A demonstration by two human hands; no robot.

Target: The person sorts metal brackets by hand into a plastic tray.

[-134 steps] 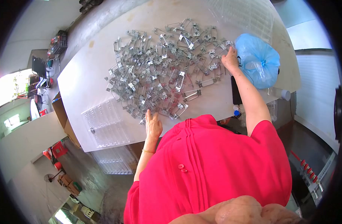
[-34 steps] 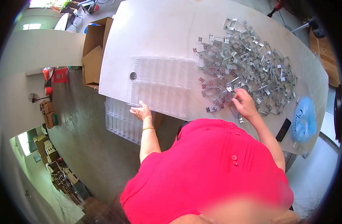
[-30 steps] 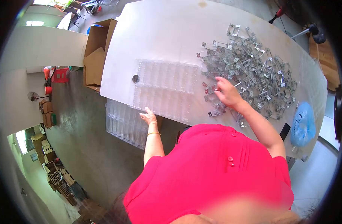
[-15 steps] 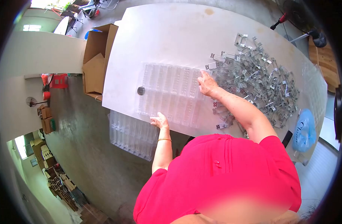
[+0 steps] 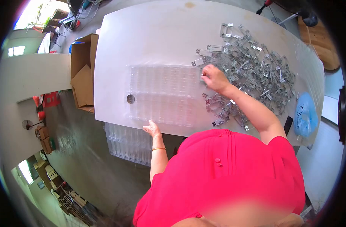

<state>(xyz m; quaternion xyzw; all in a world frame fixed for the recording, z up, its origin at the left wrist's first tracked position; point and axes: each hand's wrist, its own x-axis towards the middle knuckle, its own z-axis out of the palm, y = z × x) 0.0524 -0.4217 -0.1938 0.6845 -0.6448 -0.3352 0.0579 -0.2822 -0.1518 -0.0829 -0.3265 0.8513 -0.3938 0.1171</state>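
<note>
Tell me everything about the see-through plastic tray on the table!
The clear plastic tray looks thin and shiny, with long narrow ridges in two sections. It lies flat on the pale table. A dark round disc sits at one side; silvery metal brackets lie beyond the other. The left hand is by its near edge, but I can't tell if it touches.

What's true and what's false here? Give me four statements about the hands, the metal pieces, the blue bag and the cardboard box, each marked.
1. The right hand is at the left side of the metal pieces. True.
2. The blue bag lies left of the metal pieces. False: the blue bag is to their right.
3. The cardboard box is beyond the table's left edge. True.
4. The left hand is on the blue bag. False: the left hand is near the clear trays.
</note>
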